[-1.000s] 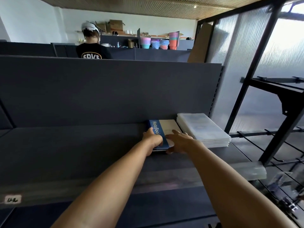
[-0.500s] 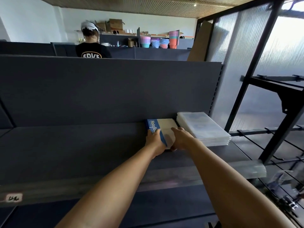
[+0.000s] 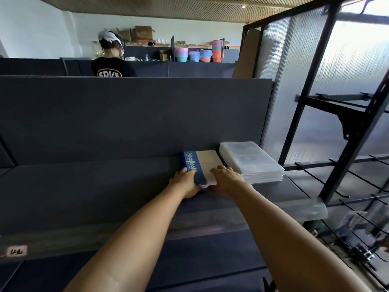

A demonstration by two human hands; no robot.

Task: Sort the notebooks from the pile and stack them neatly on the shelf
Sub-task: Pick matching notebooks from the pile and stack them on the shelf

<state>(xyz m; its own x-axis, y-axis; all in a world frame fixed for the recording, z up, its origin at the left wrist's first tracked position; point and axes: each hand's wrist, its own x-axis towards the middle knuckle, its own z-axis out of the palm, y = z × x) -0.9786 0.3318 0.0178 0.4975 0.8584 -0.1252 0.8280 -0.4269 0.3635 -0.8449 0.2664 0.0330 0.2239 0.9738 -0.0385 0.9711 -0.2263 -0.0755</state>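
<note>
The long dark grey metal shelf (image 3: 88,186) runs flat beneath a tall back panel of the same grey (image 3: 134,114), and I use that panel as the stop for squaring up what I stack here. At the right end of the shelf lies a tidy stack of clear plastic-wrapped flat packs (image 3: 251,162), its far edge at or near the panel — I keep the notebooks just beside it on the left, so the row fills without a gap. The small stack of notebooks, topped by a rectangular one with a blue spine strip and cream cover (image 3: 203,166), lies flat on the shelf, far end towards the panel, right edge just beside the wrapped packs. My left hand (image 3: 185,182) sits at the near left corner, fingers curled onto the blue strip and against the left edge, which keeps the spines in line. My right hand (image 3: 226,180) lies over the near right corner, fingers bent down onto the cream cover — it holds the stack from that side. Judgement: both hands bracket the near end to seat and align the stack; neither lifts it. The source pile is not in view.
</note>
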